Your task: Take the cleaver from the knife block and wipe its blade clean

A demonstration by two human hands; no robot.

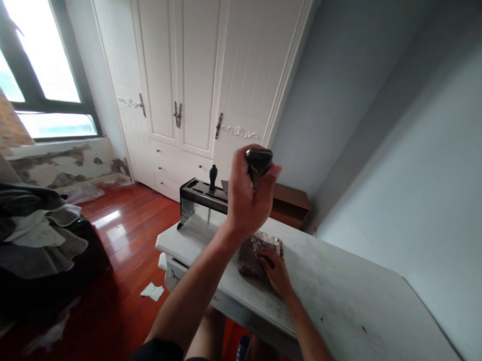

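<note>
A dark knife handle (258,161) is sitting in the clenched fingers of the left hand (246,196), raised above the table's far end; its blade is hidden behind the hand. Below it, the right hand (276,271) is pressing flat, fingers spread, on a dark cloth (251,257) lying on the white table (340,294) near its front edge. A knife block (203,200) is standing at the far corner, one black-handled knife (212,178) sticking up from it.
</note>
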